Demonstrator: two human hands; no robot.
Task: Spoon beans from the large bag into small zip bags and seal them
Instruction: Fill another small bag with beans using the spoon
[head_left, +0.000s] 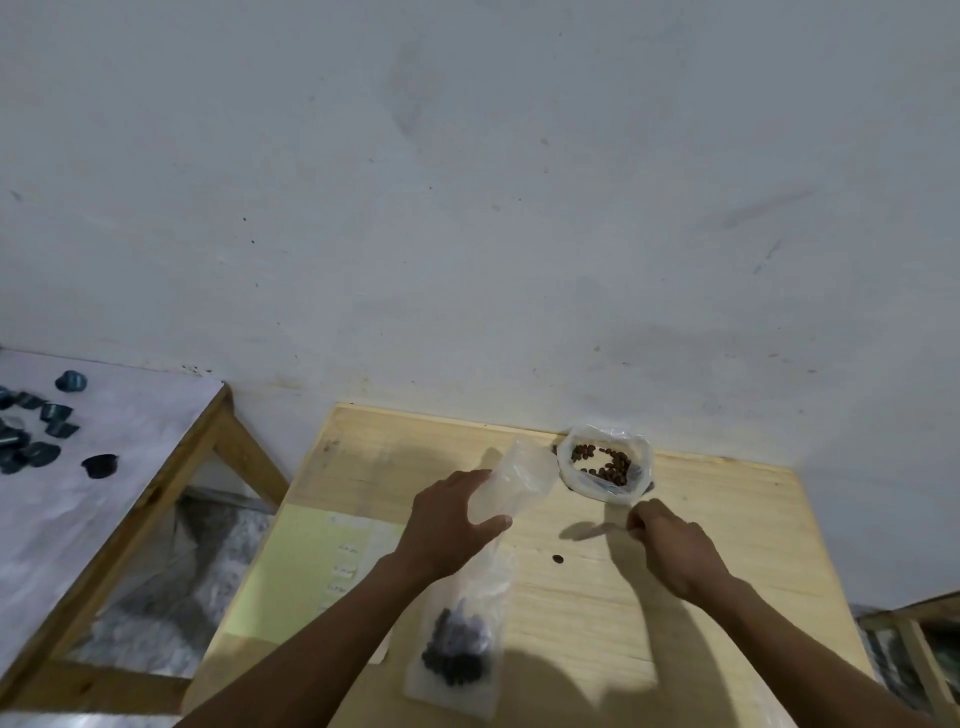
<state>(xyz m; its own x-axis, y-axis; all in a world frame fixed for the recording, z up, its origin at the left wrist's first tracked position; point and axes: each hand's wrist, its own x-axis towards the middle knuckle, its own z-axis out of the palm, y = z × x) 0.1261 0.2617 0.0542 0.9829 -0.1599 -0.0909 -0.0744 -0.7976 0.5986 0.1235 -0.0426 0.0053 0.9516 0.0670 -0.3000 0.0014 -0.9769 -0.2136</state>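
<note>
Left hand (451, 519) at frame centre gripping small zip bag (514, 470) upright; right hand (670, 545) curled, seemingly around spoon (618, 512), hard to tell. Large bag (605, 462) of beans upper right, filled bag (457, 649) below. Best kept: mouth wide, close to source, spoon level.

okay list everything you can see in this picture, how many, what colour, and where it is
large bag: one, clear plastic, open, brown beans inside, far edge of the table
small zip bag: one, clear, empty, held up left of the large bag
filled zip bag: one, clear with dark beans, lying near the front
loose bean: one, brown, mid-table
yellow sheet: one, table's left side
table: one, pale wood
dark blue pieces: several, on the side table at left
left hand: grips the small zip bag
right hand: fingers curled; what it holds is unclear
</note>
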